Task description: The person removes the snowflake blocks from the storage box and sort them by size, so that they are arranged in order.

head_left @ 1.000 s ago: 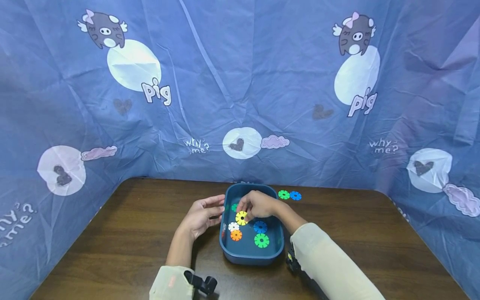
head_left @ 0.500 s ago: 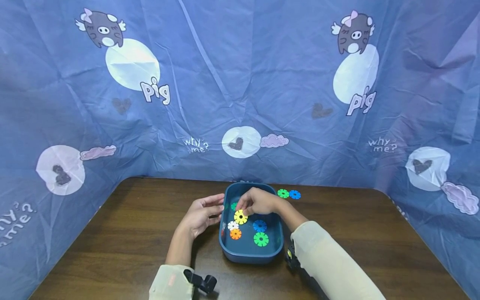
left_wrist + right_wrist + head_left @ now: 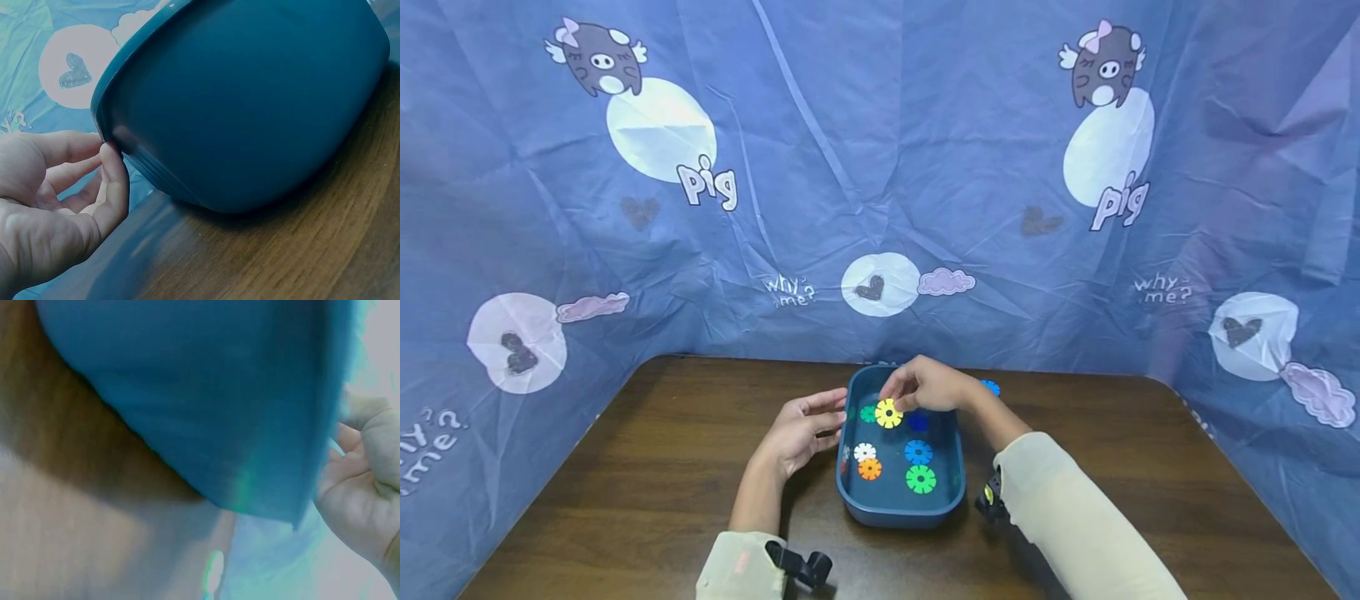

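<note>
Yellow disc (image 3: 886, 421), partly covered, is hanging from the pinching right hand (image 3: 934, 385) near the counter's (image 3: 1150, 454) far edge; loose left hand (image 3: 805, 432) is touching the bin (image 3: 898, 517).

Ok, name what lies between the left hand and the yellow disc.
In the head view: the bin's left wall, then a green disc on its floor.

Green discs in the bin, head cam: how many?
2. One green disc lies at left in the bin, beside the yellow disc in the right hand; another green disc lies nearer, at right. The hand may hide more.
</note>
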`<action>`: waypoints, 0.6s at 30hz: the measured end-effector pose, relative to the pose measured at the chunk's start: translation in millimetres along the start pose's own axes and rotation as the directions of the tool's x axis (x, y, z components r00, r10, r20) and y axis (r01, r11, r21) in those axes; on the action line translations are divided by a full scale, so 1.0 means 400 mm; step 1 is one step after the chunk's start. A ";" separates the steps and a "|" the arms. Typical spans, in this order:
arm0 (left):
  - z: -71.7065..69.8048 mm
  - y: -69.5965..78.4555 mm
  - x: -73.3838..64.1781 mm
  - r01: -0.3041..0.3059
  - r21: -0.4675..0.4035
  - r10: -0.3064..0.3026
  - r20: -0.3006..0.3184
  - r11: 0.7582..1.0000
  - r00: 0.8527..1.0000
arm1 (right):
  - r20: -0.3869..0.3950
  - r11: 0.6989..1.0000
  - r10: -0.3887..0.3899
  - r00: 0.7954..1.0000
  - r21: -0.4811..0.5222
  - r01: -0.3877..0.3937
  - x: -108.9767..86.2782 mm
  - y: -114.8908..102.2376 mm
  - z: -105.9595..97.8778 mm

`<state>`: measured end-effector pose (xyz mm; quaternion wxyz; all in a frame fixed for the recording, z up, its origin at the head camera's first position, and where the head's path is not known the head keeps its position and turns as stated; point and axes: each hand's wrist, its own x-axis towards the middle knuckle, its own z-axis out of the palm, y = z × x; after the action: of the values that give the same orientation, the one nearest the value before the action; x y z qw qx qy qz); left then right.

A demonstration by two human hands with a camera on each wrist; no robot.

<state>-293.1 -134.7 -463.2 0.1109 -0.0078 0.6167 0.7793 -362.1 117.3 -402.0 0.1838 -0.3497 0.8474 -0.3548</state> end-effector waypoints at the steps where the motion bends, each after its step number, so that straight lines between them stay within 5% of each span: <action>1: 0.000 0.000 0.000 0.000 -0.001 0.000 -0.002 1.000 1.000 | -0.009 1.000 0.007 1.000 0.000 -0.007 -0.004 -0.002 -0.008; 18: -0.003 -0.003 0.001 -0.010 -0.006 0.010 -0.001 1.000 1.000 | -0.161 0.989 0.132 0.978 0.080 -0.121 -0.094 0.064 -0.151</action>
<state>-293.3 -135.6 -464.7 0.1065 -0.0056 0.6145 0.7816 -382.0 185.9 -377.4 0.1468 -0.2576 0.8673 -0.3999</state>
